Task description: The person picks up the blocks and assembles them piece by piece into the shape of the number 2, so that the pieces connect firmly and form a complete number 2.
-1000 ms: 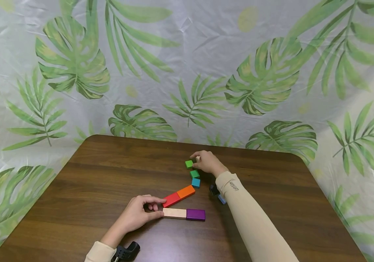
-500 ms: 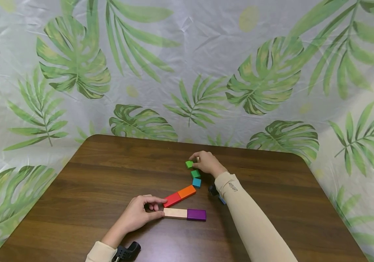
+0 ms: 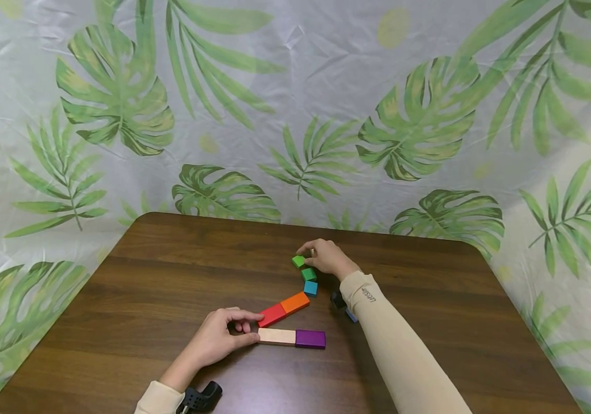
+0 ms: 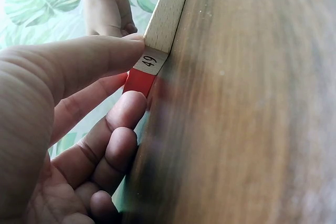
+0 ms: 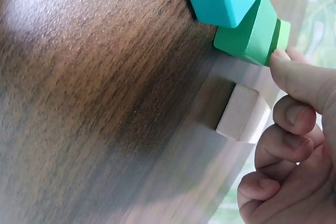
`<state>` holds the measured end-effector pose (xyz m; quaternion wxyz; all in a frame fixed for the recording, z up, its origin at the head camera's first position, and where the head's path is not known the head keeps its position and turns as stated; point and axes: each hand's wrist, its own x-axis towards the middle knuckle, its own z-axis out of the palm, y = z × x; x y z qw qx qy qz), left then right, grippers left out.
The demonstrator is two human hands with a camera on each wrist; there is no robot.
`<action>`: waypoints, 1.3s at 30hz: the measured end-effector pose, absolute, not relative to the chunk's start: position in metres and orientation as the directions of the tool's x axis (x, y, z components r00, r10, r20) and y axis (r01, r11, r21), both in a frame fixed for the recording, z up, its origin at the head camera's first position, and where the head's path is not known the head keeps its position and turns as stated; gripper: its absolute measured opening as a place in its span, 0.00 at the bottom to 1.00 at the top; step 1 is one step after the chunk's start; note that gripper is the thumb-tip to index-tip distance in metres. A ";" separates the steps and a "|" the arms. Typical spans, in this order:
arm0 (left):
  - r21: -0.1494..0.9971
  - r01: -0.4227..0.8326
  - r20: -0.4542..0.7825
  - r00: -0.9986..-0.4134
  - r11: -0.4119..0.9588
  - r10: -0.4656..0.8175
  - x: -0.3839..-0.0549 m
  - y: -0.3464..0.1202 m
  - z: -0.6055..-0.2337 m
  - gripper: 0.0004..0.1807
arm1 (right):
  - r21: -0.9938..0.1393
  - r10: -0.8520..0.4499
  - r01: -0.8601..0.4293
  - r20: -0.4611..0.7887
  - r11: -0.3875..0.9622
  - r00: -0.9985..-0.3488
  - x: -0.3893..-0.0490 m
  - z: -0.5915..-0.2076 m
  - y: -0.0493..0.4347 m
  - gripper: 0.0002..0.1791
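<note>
My left hand [image 3: 218, 338] rests by the left ends of two block rows, thumb touching the plain wooden block [image 3: 277, 337] and index finger at the red block [image 3: 271, 315]. In the left wrist view, the wooden block's end [image 4: 149, 62] reads "49". A purple block [image 3: 311, 339] adjoins the wooden one; an orange block [image 3: 295, 302] adjoins the red. Farther back, my right hand [image 3: 329, 257] pinches the light green block [image 3: 298, 261] between thumb and index finger. It sits beside a darker green block [image 3: 308, 274], which meets a light blue block [image 3: 311, 288].
A loose pale wooden block [image 5: 241, 111] lies beneath my right hand's curled fingers. Another blue block [image 3: 351, 314] is partly hidden by the right forearm. The brown table [image 3: 197, 259] ends at a leaf-patterned cloth [image 3: 295, 115] behind it.
The light green block has turned slightly and shifted a little toward the darker green block, pinched in my right hand. My left hand and the two rows beside it stay put.
</note>
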<state>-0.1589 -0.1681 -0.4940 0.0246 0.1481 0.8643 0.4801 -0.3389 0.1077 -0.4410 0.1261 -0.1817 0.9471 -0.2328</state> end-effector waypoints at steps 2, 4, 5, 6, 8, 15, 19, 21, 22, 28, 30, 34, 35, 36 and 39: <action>0.837 0.233 0.099 -0.954 0.496 0.282 -0.159 -0.168 -0.494 0.16 | -0.485 -0.407 -0.288 -0.158 0.826 -0.900 -0.339 -0.441 0.108 0.17; 0.836 0.235 0.101 -0.954 0.496 0.283 -0.159 -0.168 -0.494 0.16 | -0.487 -0.412 -0.291 -0.161 0.823 -0.897 -0.339 -0.441 0.107 0.17; 0.835 0.234 0.100 -0.954 0.498 0.282 -0.159 -0.168 -0.495 0.16 | -0.488 -0.417 -0.295 -0.163 0.822 -0.894 -0.339 -0.442 0.107 0.17; 0.836 0.234 0.100 -0.954 0.496 0.283 -0.159 -0.169 -0.495 0.16 | -0.489 -0.423 -0.299 -0.163 0.819 -0.892 -0.340 -0.442 0.107 0.17; 0.835 0.229 0.094 -0.955 0.500 0.281 -0.160 -0.169 -0.494 0.16 | -0.490 -0.433 -0.308 -0.162 0.815 -0.887 -0.341 -0.442 0.106 0.17; 0.834 0.226 0.091 -0.956 0.503 0.279 -0.159 -0.170 -0.492 0.16 | -0.477 -0.449 -0.328 -0.164 0.815 -0.878 -0.342 -0.442 0.105 0.17; 0.838 0.230 0.096 -0.955 0.494 0.280 -0.160 -0.170 -0.490 0.17 | -0.474 -0.454 -0.334 -0.164 0.815 -0.876 -0.343 -0.442 0.104 0.18; 0.839 0.230 0.099 -0.956 0.494 0.277 -0.160 -0.170 -0.490 0.16 | -0.476 -0.454 -0.333 -0.165 0.814 -0.876 -0.343 -0.441 0.104 0.18; 0.839 0.229 0.098 -0.956 0.494 0.276 -0.160 -0.170 -0.490 0.17 | -0.477 -0.453 -0.331 -0.165 0.814 -0.876 -0.343 -0.441 0.104 0.18; 0.837 0.227 0.095 -0.957 0.498 0.275 -0.160 -0.169 -0.489 0.17 | -0.468 -0.454 -0.333 -0.171 0.818 -0.874 -0.342 -0.440 0.105 0.18; 0.837 0.228 0.096 -0.956 0.497 0.277 -0.161 -0.169 -0.489 0.17 | -0.461 -0.458 -0.340 -0.171 0.820 -0.872 -0.342 -0.440 0.106 0.18; 0.838 0.229 0.095 -0.955 0.496 0.280 -0.161 -0.169 -0.490 0.16 | -0.452 -0.465 -0.349 -0.173 0.821 -0.868 -0.341 -0.439 0.106 0.18; 0.838 0.228 0.095 -0.955 0.496 0.280 -0.161 -0.169 -0.490 0.16 | -0.454 -0.466 -0.349 -0.173 0.820 -0.868 -0.341 -0.439 0.106 0.18; 0.839 0.228 0.094 -0.955 0.495 0.280 -0.161 -0.169 -0.490 0.16 | -0.456 -0.468 -0.351 -0.173 0.818 -0.867 -0.341 -0.439 0.107 0.18; 0.840 0.225 0.091 -0.956 0.493 0.281 -0.161 -0.169 -0.490 0.17 | -0.462 -0.475 -0.356 -0.171 0.813 -0.863 -0.341 -0.438 0.107 0.18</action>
